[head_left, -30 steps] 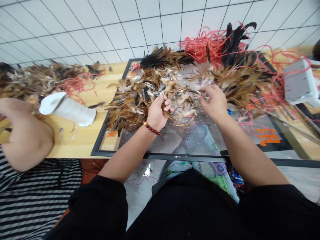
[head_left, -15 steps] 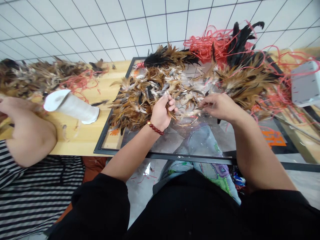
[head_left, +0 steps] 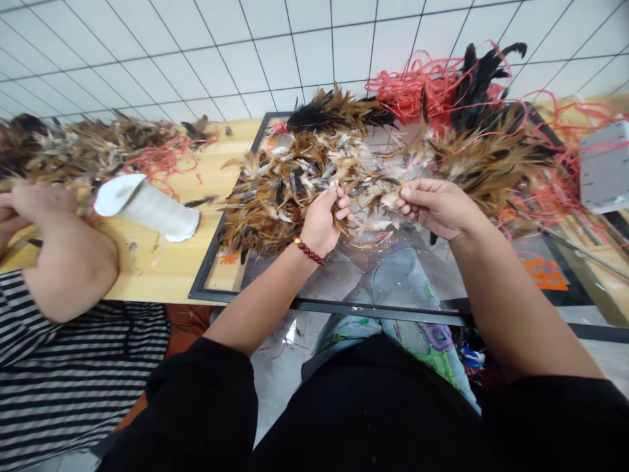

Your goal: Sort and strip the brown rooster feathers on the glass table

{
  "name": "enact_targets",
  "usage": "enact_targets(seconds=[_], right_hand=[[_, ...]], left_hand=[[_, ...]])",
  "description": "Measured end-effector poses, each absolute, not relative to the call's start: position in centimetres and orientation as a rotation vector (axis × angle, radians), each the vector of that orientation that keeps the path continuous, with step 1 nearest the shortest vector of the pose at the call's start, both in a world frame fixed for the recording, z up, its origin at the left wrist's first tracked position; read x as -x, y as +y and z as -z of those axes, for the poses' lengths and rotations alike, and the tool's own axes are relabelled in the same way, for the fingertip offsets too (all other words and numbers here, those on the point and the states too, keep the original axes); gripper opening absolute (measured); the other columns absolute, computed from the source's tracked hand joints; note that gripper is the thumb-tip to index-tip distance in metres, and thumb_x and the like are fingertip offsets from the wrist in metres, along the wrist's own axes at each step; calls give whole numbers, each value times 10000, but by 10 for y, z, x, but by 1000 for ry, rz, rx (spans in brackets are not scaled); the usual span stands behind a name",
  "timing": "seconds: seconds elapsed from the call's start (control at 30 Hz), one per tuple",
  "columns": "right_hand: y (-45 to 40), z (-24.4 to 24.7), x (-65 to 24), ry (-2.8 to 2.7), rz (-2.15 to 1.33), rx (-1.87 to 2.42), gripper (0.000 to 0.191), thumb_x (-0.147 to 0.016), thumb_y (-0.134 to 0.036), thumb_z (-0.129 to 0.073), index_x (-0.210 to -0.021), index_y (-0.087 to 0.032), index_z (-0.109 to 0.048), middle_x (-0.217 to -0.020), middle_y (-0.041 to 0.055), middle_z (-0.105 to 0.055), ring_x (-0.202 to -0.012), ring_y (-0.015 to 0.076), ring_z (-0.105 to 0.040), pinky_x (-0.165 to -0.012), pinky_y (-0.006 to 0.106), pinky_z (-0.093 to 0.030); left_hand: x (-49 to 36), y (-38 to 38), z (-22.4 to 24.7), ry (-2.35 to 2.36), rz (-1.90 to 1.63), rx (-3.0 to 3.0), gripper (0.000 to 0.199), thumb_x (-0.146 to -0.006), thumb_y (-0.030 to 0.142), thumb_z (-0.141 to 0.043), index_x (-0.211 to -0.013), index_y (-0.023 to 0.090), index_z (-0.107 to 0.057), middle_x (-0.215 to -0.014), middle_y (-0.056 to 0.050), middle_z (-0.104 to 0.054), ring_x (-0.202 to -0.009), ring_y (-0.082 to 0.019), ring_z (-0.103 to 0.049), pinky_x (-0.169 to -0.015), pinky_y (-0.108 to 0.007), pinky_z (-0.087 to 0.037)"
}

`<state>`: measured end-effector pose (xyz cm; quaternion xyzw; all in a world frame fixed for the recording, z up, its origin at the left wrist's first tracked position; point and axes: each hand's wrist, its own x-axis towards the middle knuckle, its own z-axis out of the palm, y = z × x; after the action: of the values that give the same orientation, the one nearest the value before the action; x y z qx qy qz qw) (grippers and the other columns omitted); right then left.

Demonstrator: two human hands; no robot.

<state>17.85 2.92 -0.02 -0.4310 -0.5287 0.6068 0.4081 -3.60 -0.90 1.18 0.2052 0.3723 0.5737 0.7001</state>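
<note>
My left hand (head_left: 325, 219), with a dark red bead bracelet (head_left: 310, 252) at the wrist, is closed around some brown feathers at the right side of a loose pile of brown and white feathers (head_left: 265, 210). To its right, my right hand (head_left: 435, 204) pinches at a small pale feather (head_left: 392, 199) between thumb and fingertips. Both hands are above a glass panel with a black frame (head_left: 304, 304). Right of the hands lies a bunch of long golden-brown feathers (head_left: 496, 167).
Tangled pink ribbon (head_left: 417, 88) and black feathers (head_left: 474, 92) lie at the back. A white box (head_left: 604, 167) stands far right. On the left are a white roll (head_left: 152, 208), more feathers (head_left: 98, 147) and another person's arm (head_left: 73, 255).
My right hand has turned a little, showing more of its curled fingers, and the pale feather is now at its fingertips. The whole view has shifted slightly.
</note>
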Motion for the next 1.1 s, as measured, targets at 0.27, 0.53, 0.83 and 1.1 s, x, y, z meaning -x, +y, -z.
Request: enact_targets(seconds=[0.27,0.53,0.83,1.1], right_hand=[[27,11,-163,-1341,-1447,975,286,-771,-433,-801,-802,-218,-616,-765,14,-714,-616,126,-638,-542,268,-520],[-2,18,-131,-1743,-625,945,160,-911,-402,-641,-910,-253,-699,-876,41,-759,-823,209,-714,-805,387,-578],[-10,17,-124,-2028,-247,906,238,-960,-294,-507,-928,-265,-741,-940,64,-753,-890,222,-683,-854,399,-531],[-3,21,-129,-2071,-217,849,200,-898,-356,-599,-945,-267,-772,-832,55,-597,-791,207,-568,-721,378,-487]], left_hand=[[32,-10,-9,879,-1166,-568,297,-1042,274,-445,-766,173,-488,-615,72,-448,-431,-21,-349,-515,-166,-426],[23,-13,-1,939,-1148,-758,288,-984,328,-580,-753,163,-530,-603,69,-478,-442,-16,-356,-515,-152,-423],[22,-12,8,918,-1196,-813,340,-968,352,-607,-699,166,-515,-580,70,-465,-460,-23,-375,-525,-157,-411],[19,-14,2,923,-1128,-670,283,-988,209,-555,-713,156,-517,-567,68,-466,-435,-24,-366,-474,-154,-357]])
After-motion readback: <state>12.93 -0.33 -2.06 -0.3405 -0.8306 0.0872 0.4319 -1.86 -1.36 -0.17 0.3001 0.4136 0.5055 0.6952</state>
